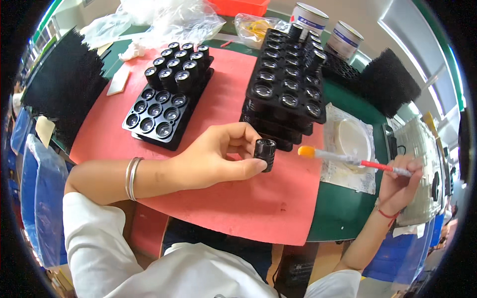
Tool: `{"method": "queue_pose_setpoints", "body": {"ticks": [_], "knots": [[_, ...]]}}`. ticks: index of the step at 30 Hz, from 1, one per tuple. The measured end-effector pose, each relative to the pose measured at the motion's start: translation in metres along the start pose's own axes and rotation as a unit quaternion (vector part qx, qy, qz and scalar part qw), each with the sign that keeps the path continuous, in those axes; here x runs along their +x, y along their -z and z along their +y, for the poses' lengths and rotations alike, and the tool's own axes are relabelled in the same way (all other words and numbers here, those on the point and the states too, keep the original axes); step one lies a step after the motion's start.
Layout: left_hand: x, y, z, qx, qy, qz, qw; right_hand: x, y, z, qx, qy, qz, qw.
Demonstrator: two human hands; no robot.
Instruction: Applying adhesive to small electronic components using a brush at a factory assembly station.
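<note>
Between the thumb and fingers of my left hand [223, 151] stands a small black ribbed lens barrel [265, 155], held upright over a pink mat [238, 198]. My right hand [401, 181] grips a paintbrush [355, 160] by its red and grey handle. The orange bristle tip points left, toward the barrel, apart from it. Beyond the barrel rises a stack of black trays [283, 111] with glass-topped lens pieces in its pockets. Farther left, a smaller black tray [174, 139] carries similar lenses, with several upright lens barrels [174, 67] at its far end.
A round whitish dish [354, 138] sits on a sheet right of the stack. Two paint cans [343, 40] stand at the back right. Black bristly blocks [62, 89] flank both sides. Clear plastic bags [169, 22] and a red bin [241, 7] lie along the far edge.
</note>
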State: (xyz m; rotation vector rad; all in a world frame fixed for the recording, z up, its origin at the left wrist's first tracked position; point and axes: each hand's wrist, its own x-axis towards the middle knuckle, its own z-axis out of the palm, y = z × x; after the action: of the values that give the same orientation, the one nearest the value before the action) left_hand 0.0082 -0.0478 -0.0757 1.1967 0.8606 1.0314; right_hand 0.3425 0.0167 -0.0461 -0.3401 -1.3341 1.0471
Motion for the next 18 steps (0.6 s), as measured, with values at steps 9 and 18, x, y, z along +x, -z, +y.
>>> {"method": "queue_pose_setpoints", "body": {"ticks": [9,18], "knots": [[0.002,0.004,-0.003,-0.034,0.004,0.003,0.999,-0.003,-0.010,0.009,-0.128,0.026,-0.059,0.990],[0.003,0.005,-0.008,-0.016,-0.011,0.008,1.000,-0.004,-0.011,0.013,-0.110,0.013,-0.038,0.993]]}}
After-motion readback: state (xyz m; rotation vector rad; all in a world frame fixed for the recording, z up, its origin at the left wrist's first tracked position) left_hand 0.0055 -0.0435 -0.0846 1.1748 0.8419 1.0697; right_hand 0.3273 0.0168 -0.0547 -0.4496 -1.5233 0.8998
